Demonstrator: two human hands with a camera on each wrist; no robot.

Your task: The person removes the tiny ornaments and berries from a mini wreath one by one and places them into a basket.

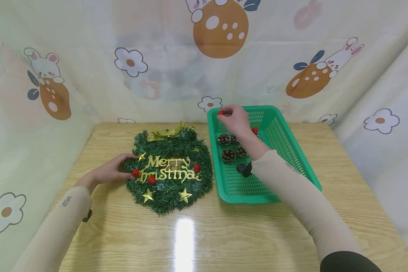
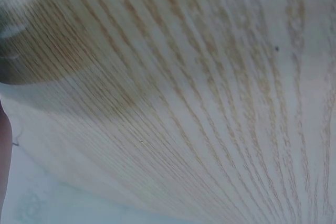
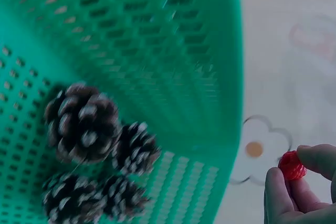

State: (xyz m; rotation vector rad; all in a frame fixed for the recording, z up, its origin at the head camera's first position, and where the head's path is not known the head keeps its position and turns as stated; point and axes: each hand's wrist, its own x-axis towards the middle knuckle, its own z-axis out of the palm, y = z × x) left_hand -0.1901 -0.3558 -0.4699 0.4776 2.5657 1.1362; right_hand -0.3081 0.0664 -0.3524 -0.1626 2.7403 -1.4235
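Observation:
A green Christmas wreath [image 1: 166, 202] with gold "Merry Christmas" lettering [image 1: 170, 168], gold stars and several red berries lies on the table. My left hand [image 1: 110, 170] grips its left edge, thumb and fingers apart with foliage between them; the other fingertips are hidden. Between thumb and fingers, my right hand [image 1: 236, 120] pinches a small red berry [image 3: 292, 166] above the far left rim of a green basket [image 1: 219, 185]. Inside that basket sit several pine cones [image 1: 229, 155] and another red berry [image 1: 255, 130].
A gold ribbon bow [image 1: 166, 133] tops the wreath at its far side. The wooden table [image 1: 139, 238] reaches back to a patterned curtain [image 1: 170, 90]. The basket stands right of the wreath, its rim raised. Only table grain and a blurred hand edge show in the left wrist view.

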